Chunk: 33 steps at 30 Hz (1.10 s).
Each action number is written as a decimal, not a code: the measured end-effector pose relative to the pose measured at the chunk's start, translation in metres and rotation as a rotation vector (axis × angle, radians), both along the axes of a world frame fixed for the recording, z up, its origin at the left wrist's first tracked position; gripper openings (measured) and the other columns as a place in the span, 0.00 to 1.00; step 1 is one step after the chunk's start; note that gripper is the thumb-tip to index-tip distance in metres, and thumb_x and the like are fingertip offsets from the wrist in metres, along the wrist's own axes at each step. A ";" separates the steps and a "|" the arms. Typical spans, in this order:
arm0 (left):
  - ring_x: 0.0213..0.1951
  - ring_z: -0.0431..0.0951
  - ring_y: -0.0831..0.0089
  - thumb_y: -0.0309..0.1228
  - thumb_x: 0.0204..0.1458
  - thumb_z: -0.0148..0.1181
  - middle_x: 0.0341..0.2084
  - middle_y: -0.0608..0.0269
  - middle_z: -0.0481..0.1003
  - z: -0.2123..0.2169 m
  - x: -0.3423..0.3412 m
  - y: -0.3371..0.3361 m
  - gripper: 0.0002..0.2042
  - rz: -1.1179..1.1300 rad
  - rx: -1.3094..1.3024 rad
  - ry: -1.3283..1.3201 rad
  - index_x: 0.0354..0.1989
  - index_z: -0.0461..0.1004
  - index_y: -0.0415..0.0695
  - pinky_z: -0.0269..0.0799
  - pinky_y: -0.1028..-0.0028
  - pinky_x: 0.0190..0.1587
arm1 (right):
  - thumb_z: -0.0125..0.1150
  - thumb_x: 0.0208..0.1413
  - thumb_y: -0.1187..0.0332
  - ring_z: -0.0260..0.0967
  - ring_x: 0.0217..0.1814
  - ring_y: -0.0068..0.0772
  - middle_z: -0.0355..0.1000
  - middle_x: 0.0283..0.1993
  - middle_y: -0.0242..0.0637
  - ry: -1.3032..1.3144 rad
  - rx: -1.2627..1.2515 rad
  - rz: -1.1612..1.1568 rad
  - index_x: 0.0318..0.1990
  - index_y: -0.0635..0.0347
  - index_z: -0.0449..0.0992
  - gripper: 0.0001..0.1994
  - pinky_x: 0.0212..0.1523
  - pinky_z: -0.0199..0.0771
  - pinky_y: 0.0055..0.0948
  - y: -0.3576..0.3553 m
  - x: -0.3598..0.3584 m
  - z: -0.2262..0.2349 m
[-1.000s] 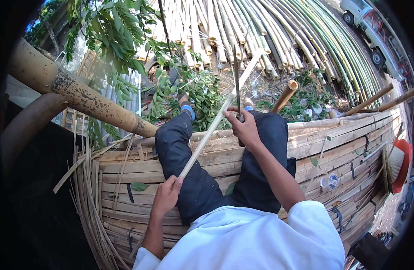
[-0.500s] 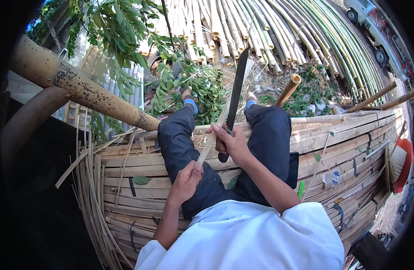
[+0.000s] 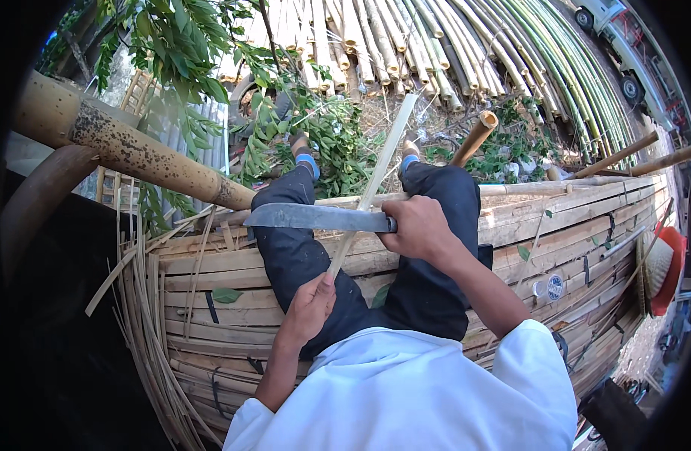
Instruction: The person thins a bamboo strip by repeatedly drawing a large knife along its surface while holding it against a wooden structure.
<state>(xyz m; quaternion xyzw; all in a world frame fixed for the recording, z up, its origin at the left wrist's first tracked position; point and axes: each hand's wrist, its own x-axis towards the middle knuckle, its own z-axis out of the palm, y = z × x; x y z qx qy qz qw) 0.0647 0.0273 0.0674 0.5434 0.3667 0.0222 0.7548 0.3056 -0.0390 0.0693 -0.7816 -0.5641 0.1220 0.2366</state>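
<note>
My left hand is closed round the near end of a pale bamboo strip, which slants up and away between my knees. In my right hand is the handle of a machete. Its broad grey blade lies crosswise over the strip, with the tip pointing left above my left thigh. The blade hides a short part of the strip. Whether the edge touches the strip I cannot tell. My dark-trousered legs are spread to either side of the strip.
I sit on stacked split bamboo slats. A thick bamboo pole crosses at the left, near leafy branches. A bamboo post rises past my right knee. Long poles lie beyond. A straw hat sits far right.
The machete has swung from upright beside the strip to lying across it, blade pointing left. My right hand has moved right, its fingers off the strip. My left hand keeps its hold.
</note>
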 end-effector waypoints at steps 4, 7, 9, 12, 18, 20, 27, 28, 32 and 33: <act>0.14 0.52 0.87 0.49 0.63 0.41 0.12 0.77 0.54 0.001 -0.007 0.001 0.21 0.010 -0.116 0.049 0.22 0.58 0.48 0.46 0.83 0.15 | 0.60 0.35 0.60 0.74 0.26 0.49 0.72 0.20 0.45 -0.045 -0.230 0.053 0.25 0.56 0.78 0.11 0.30 0.74 0.44 0.010 0.015 -0.008; 0.14 0.52 0.88 0.49 0.63 0.42 0.12 0.76 0.55 0.001 -0.007 -0.001 0.21 0.021 -0.115 0.056 0.22 0.58 0.48 0.46 0.83 0.15 | 0.60 0.34 0.59 0.74 0.27 0.50 0.73 0.21 0.46 -0.096 -0.298 0.098 0.26 0.56 0.78 0.13 0.31 0.74 0.43 0.012 0.020 -0.009; 0.14 0.52 0.88 0.49 0.63 0.42 0.12 0.76 0.55 0.000 -0.007 -0.001 0.21 0.028 -0.092 0.044 0.22 0.59 0.48 0.46 0.83 0.15 | 0.61 0.31 0.59 0.73 0.26 0.50 0.72 0.19 0.44 -0.133 -0.282 0.087 0.23 0.56 0.77 0.12 0.28 0.72 0.43 0.016 0.023 -0.013; 0.14 0.53 0.87 0.49 0.63 0.42 0.11 0.76 0.55 -0.005 -0.006 -0.001 0.21 0.041 -0.039 0.032 0.22 0.59 0.48 0.47 0.83 0.15 | 0.61 0.31 0.59 0.73 0.26 0.50 0.72 0.19 0.45 -0.142 -0.284 0.089 0.25 0.56 0.78 0.13 0.29 0.73 0.43 0.024 0.027 -0.015; 0.14 0.53 0.87 0.48 0.63 0.42 0.12 0.76 0.55 -0.008 -0.010 0.003 0.20 0.074 -0.045 0.059 0.23 0.60 0.47 0.47 0.83 0.15 | 0.60 0.34 0.58 0.75 0.29 0.51 0.74 0.23 0.48 -0.166 -0.347 0.110 0.27 0.57 0.79 0.14 0.33 0.75 0.44 0.036 0.030 -0.016; 0.14 0.53 0.87 0.48 0.63 0.42 0.12 0.76 0.55 -0.007 -0.014 0.003 0.20 0.087 -0.056 0.067 0.23 0.60 0.47 0.47 0.83 0.15 | 0.60 0.35 0.59 0.74 0.29 0.51 0.74 0.23 0.48 -0.179 -0.341 0.115 0.27 0.58 0.79 0.14 0.33 0.75 0.44 0.038 0.032 -0.019; 0.12 0.49 0.89 0.49 0.62 0.43 0.12 0.78 0.52 0.007 -0.041 0.003 0.19 0.134 -0.143 0.104 0.24 0.59 0.49 0.42 0.84 0.12 | 0.60 0.35 0.59 0.74 0.29 0.50 0.74 0.23 0.48 -0.282 -0.329 0.019 0.24 0.58 0.79 0.13 0.35 0.75 0.43 0.041 0.073 -0.030; 0.14 0.51 0.89 0.48 0.63 0.43 0.13 0.78 0.53 0.009 -0.044 0.001 0.19 0.135 -0.180 0.140 0.25 0.60 0.49 0.44 0.85 0.13 | 0.60 0.35 0.59 0.74 0.29 0.50 0.74 0.23 0.48 -0.303 -0.320 0.023 0.24 0.59 0.79 0.13 0.35 0.75 0.43 0.042 0.075 -0.030; 0.13 0.51 0.89 0.48 0.63 0.43 0.14 0.77 0.54 0.010 -0.064 -0.003 0.19 0.142 -0.210 0.180 0.25 0.60 0.49 0.44 0.84 0.13 | 0.60 0.35 0.59 0.75 0.30 0.50 0.74 0.24 0.49 -0.296 -0.343 0.015 0.25 0.59 0.79 0.13 0.35 0.76 0.43 0.049 0.091 -0.032; 0.13 0.50 0.89 0.48 0.63 0.43 0.14 0.77 0.54 0.010 -0.067 -0.004 0.19 0.144 -0.192 0.180 0.25 0.60 0.49 0.44 0.84 0.13 | 0.60 0.35 0.59 0.75 0.30 0.50 0.74 0.24 0.48 -0.302 -0.367 0.010 0.25 0.59 0.79 0.13 0.36 0.76 0.43 0.051 0.097 -0.033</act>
